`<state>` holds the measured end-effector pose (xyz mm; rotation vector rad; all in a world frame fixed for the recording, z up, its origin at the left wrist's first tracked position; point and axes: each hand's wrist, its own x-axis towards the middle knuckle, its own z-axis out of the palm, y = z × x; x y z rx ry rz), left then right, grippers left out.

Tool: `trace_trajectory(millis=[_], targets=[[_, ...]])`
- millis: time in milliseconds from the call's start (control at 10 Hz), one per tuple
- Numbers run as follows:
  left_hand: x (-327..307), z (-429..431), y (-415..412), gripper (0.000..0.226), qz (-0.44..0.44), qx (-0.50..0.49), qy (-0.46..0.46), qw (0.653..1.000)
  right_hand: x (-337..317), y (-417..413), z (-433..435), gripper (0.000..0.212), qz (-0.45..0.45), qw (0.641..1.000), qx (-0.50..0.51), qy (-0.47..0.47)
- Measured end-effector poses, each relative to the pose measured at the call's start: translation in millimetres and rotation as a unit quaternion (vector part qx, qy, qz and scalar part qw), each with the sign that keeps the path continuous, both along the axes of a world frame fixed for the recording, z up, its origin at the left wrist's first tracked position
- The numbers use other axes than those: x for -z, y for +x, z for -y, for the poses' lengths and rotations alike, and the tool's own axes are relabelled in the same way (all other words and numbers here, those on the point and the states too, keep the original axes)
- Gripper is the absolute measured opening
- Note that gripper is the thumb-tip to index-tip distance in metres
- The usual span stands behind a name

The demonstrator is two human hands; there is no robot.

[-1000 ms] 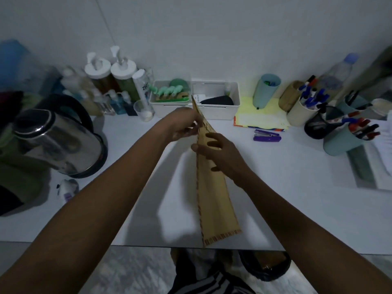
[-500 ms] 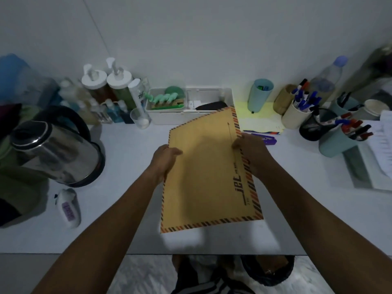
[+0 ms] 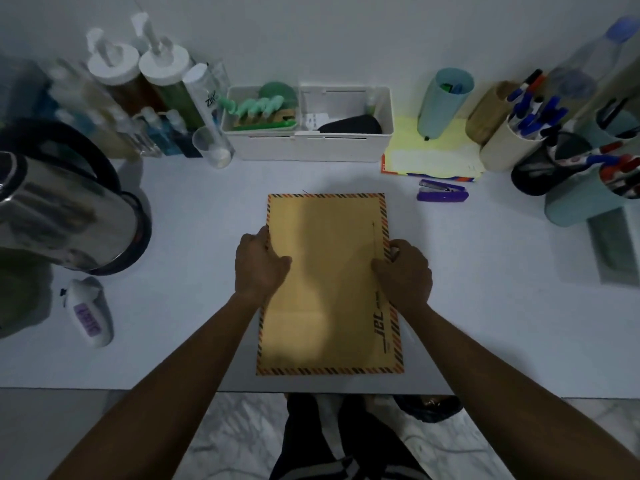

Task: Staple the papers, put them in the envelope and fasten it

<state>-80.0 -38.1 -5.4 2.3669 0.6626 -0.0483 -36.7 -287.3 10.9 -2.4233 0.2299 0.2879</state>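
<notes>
A brown envelope [image 3: 329, 282] with a striped border lies flat on the white table [image 3: 194, 244], its plain front face up and no flap showing. My left hand [image 3: 259, 265] grips its left edge at mid-height. At the right edge my right hand [image 3: 403, 271] holds it the same way. A purple stapler [image 3: 442, 195] rests on the table beyond the envelope's top right corner. The stapled papers are not visible.
A steel kettle [image 3: 65, 209] stands at the left with a small white bottle [image 3: 90, 315] below it. Pump bottles [image 3: 138, 88] and a white organiser box [image 3: 308, 123] line the back. Yellow papers [image 3: 433, 157] and several pen cups [image 3: 512, 140] fill the back right.
The envelope went from held on edge, to tilted with its pointed flap showing, to lying flat on the table. Both hands shifted to its side edges. The view also tilted further down.
</notes>
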Motion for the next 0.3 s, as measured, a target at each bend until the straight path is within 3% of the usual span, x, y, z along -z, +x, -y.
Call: trace_trajectory(millis=[100, 200, 300], targets=[[3.0, 0.1, -1.1, 0.036, -0.022, -0.004, 0.005, 1.000, -2.4, 0.9, -0.1, 0.036, 0.004, 1.000, 0.003, -0.030], [-4.1, 1.8, -0.4, 0.053, -0.022, 0.016, 0.004, 1.000, -5.2, -0.5, 1.3, 0.054, -0.021, 0.999, -0.004, -0.041], [-20.2, 5.0, -2.6, 0.074, -0.006, 0.016, 0.016, 1.000, -18.4, 1.7, 2.2, 0.063, 0.013, 0.999, -0.008, -0.038]])
